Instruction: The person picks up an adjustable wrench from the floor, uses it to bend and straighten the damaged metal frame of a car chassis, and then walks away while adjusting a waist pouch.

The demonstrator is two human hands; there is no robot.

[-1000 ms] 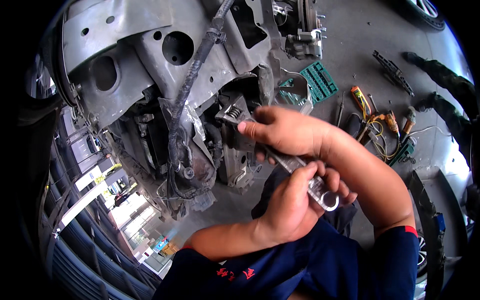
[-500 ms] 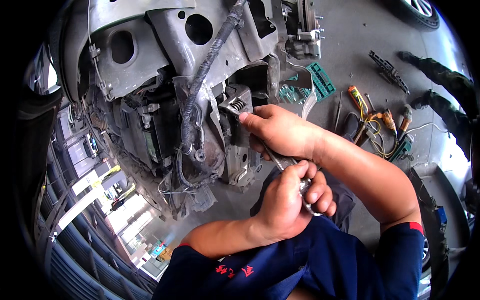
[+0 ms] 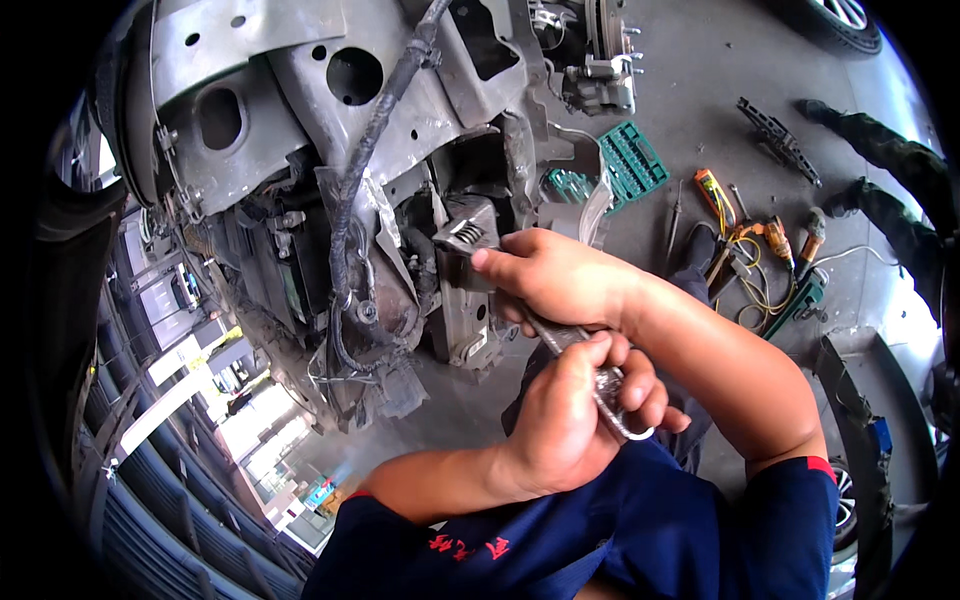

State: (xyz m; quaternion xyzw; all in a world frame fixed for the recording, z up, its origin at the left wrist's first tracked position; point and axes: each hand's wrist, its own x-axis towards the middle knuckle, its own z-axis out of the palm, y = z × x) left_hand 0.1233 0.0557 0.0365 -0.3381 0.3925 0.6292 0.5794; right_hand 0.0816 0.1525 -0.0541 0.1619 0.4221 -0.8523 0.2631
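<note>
Both my hands are closed around a large metal adjustable wrench (image 3: 558,335). My right hand (image 3: 568,275) grips it close to the head, with the thumb beside the adjusting screw. Lower down, my left hand (image 3: 572,415) wraps the handle near its looped end, its little finger partly loosened. The wrench's head lies at the bare metal front frame (image 3: 462,325) of a stripped car. Whether the jaws clasp the metal there cannot be made out. A dark wrapped cable (image 3: 385,105) runs down the car body to the left of the wrench.
On the floor to the right lie a green socket set case (image 3: 635,165), an orange-handled hammer (image 3: 812,240), a yellow-red tool (image 3: 715,195) and tangled wire. A black trim piece (image 3: 778,140) lies farther off. Another person's legs (image 3: 890,150) show at the right edge.
The car body has shifted left and slightly down in the view. My left fingers have loosened a little on the handle, while both hands stay on the wrench.
</note>
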